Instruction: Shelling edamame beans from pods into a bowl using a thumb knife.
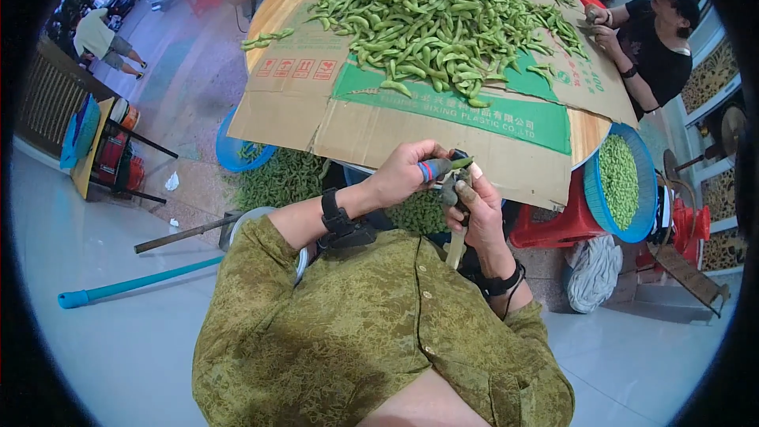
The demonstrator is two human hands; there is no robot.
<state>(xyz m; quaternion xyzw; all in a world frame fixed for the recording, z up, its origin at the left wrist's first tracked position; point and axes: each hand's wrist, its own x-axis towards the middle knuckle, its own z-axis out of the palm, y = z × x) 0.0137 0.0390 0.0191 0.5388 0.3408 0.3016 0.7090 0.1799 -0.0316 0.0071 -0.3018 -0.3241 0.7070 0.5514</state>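
Just beyond the near edge of the cardboard, my two hands meet over a green soybean pod (462, 163). My left hand (405, 172) pinches the pod, with red and blue tape and a dark cover on its fingers. Closed around the pod's other end is my right hand (479, 209), its fingertips in dark, dirty covers. A pale strip (455, 251) hangs below the right hand; what it is I cannot tell. On the table ahead lies a large heap of soybean pods (443, 16) on flattened cardboard (273, 111).
A blue basket of shelled beans (653, 217) stands right on a red stool (545, 225). Under the table are a blue basin (229, 146) and piled green pods (281, 182). A teal pole (150, 281) lies left. Co-workers sit at the far left and right (656, 55).
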